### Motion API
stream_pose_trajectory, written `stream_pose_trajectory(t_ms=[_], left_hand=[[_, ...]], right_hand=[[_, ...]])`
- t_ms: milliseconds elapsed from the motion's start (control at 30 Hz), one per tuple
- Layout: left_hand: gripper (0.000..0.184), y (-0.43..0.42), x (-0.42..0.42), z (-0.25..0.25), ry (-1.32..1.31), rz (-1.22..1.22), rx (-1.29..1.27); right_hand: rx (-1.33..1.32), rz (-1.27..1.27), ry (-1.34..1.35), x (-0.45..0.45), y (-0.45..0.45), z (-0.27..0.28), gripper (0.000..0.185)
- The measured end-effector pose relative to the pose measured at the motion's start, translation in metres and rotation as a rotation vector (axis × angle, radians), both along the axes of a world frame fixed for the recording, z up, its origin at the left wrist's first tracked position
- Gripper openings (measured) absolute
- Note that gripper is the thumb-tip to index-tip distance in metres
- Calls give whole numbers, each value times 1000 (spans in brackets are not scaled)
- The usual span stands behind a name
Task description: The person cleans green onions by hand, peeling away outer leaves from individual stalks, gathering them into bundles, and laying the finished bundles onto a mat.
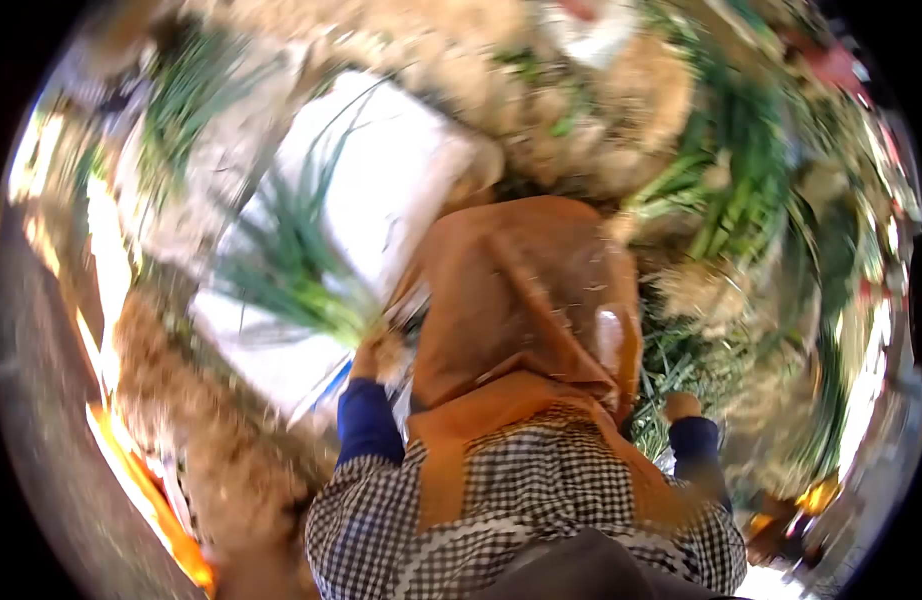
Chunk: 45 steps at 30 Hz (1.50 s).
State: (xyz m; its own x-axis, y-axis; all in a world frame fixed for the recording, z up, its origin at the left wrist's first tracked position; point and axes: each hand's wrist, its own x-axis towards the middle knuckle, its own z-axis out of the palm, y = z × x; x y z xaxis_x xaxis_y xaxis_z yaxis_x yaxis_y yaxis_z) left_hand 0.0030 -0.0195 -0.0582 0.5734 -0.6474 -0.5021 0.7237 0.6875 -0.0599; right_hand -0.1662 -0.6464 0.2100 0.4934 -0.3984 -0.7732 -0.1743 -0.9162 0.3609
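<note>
Long green onions (pixel 306 270) spread over a white sack (pixel 366 150) on the left. My left hand (pixel 371 356) is at the pale root end of this bunch, with its fingers closed round it. On the right, my right hand (pixel 681 406) is beside cut green leaves (pixel 671 365) on the ground. Its fingers are blurred, so their pose and anything in them cannot be made out. An orange apron (pixel 521 290) covers my lap between the two hands.
A large pile of green onions (pixel 746 170) lies at the upper right. More onions (pixel 196 100) rest on a pale sack at the upper left. Brown soil (pixel 181 400) shows at the lower left. Blurred objects line the right edge.
</note>
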Motion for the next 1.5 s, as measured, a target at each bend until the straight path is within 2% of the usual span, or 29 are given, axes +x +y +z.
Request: stream_pose_trajectory(t_ms=[33,67,100,167,300,333,367,433,467,533,567,600,633,700,733,767,833,900,933,967,1033,1067,1100,1167,1233,1300,1367,1433,1500], left_hand=[[38,3,6,5,114,-25,502],[36,-9,8,9,121,21,569],[34,-11,5,12,129,72,643],[37,31,-10,-37,30,156,803],[49,-1,44,65,-148,335,1712],[54,-23,67,106,-303,437,1746],[46,-58,91,157,-487,558,1619],[25,-118,128,228,-1100,514,1673],[26,-164,142,273,-1061,522,1461],[34,-239,152,319,-1150,174,1337],[43,-286,140,416,-1391,-101,1375],[46,-322,152,347,-1272,1,926],[66,-356,157,307,-1269,-145,781],[67,-410,132,302,-569,-653,442],[63,-433,117,283,-424,-773,384],[47,-452,107,247,-640,-765,278],[32,-465,84,244,-363,-729,138],[21,-461,83,240,-438,-773,66],[17,-461,81,225,-467,-729,163],[17,-460,81,203,-624,-663,110],[18,-461,71,221,-516,-570,234],[18,-461,71,219,-521,-568,240],[18,-461,71,217,-502,-477,237],[18,-460,73,210,-480,-382,229],[18,-454,75,201,-402,-363,140],[13,-457,75,209,-345,-305,265],[13,-453,77,211,-420,-346,312],[15,-452,69,207,-506,-364,271],[18,-458,71,206,-609,-361,222]], right_hand=[[93,-154,-127,43,29,0,34],[327,483,-437,31,-12,-57,29],[467,409,-779,64,-4,-53,25],[623,-546,-966,165,75,51,30],[951,-953,-1234,278,59,-6,44],[1108,-1006,-1097,310,27,-65,56],[729,-1056,-1269,329,34,-72,60],[1110,-1259,-1474,344,22,-115,38],[1310,-1353,-1557,351,16,-135,27],[1431,-1301,-1436,306,25,-53,32],[1487,-1273,-1374,283,32,-5,36],[1507,-1277,-1350,263,27,8,30],[1526,-1281,-1327,243,22,21,25],[1853,-1651,-1202,223,19,0,22],[1781,-1535,-1202,217,22,3,23],[1706,-1424,-1191,210,30,12,24],[1569,-1183,-1260,201,49,23,37],[1550,-1228,-1139,195,33,34,48],[961,-1179,-1185,203,24,35,59],[1131,-1160,-1138,214,5,14,67],[459,-784,-1580,248,-2,-57,56],[449,-701,-1327,242,10,-12,48],[376,-573,-1385,233,24,-4,43],[557,-794,-1231,206,50,5,42],[896,-705,-1197,148,86,24,43],[1189,-730,-689,87,85,61,44],[1069,-274,-462,30,66,-3,53],[409,47,-97,22,49,-19,54],[441,-224,-538,82,35,-4,56]])
